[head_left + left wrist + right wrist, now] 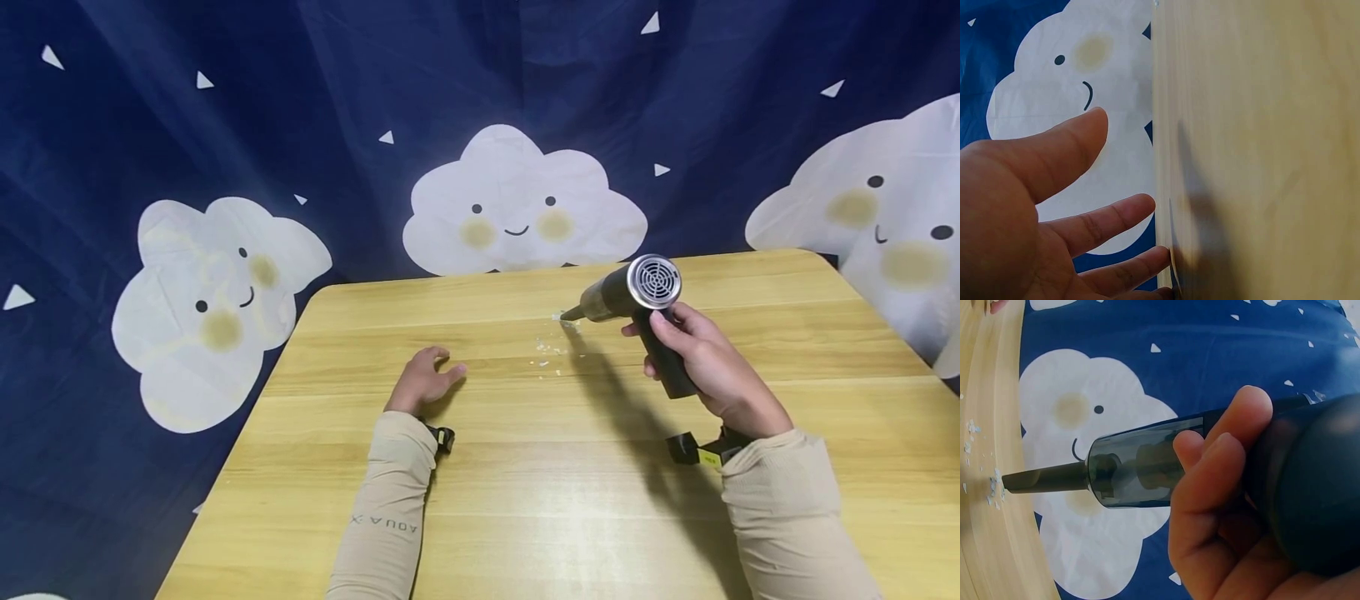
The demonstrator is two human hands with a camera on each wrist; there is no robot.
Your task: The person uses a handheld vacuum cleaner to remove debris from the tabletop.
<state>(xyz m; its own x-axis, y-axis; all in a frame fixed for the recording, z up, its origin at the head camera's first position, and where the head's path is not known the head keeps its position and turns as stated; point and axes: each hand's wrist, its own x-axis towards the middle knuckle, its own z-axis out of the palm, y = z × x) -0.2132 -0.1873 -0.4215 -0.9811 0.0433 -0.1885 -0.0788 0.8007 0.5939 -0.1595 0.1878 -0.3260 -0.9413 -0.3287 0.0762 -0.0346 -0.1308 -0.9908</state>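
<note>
My right hand (708, 358) grips the handle of a dark handheld vacuum (611, 293), fingers curled round it, with a round silver vent grille facing me. In the right wrist view its clear dust cup (1138, 467) leads to a narrow dark nozzle (1047, 478) that slants down to the tabletop. The nozzle tip is right at a scatter of small pale scraps (546, 350), which spread toward me from the tip. To the left of the scraps, my left hand (423, 379) rests at the table with fingers loosely bent and nothing in it.
The pale wooden table (525, 500) spans the view, its far edge close to a dark blue curtain (337, 100) printed with smiling white clouds and small triangles. A small black wrist camera (444, 439) sits at the left cuff, another black device (684, 448) at the right.
</note>
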